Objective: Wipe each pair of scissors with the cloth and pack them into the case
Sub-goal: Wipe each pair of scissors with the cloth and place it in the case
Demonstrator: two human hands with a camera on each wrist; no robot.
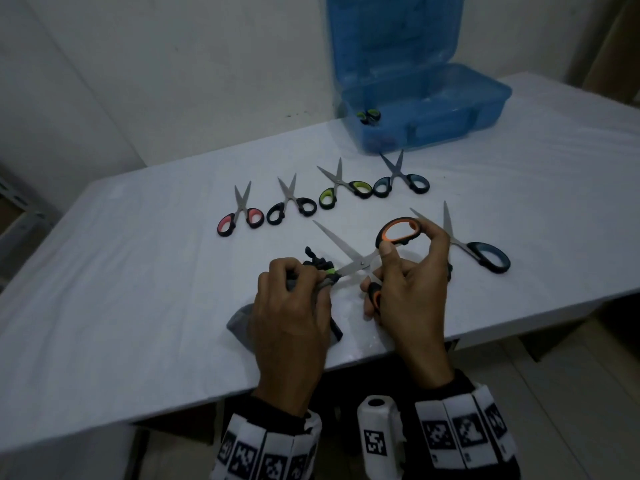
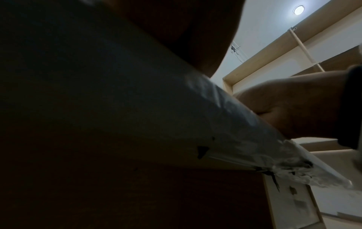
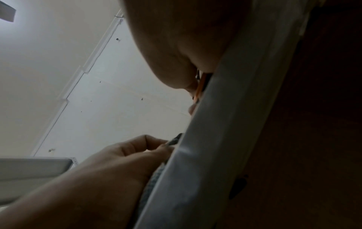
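In the head view my right hand (image 1: 408, 268) grips the orange-handled scissors (image 1: 360, 261) by their handles, blades spread apart. My left hand (image 1: 294, 292) pinches the grey cloth (image 1: 242, 323) around the lower blade near the pivot. The other blade points up and left, bare. The blue case (image 1: 415, 98) stands open at the back with one green-handled pair (image 1: 369, 116) inside. Five more pairs lie on the table: pink (image 1: 240, 216), black (image 1: 291, 206), green (image 1: 344, 190), blue-grey (image 1: 401, 180) and a larger blue pair (image 1: 474, 245) at the right. The wrist views show only the table edge and hands from below.
The white table (image 1: 138, 306) has its front edge close under both wrists. A wall rises behind the table. The case's raised lid (image 1: 394, 39) leans against that wall at the back right.
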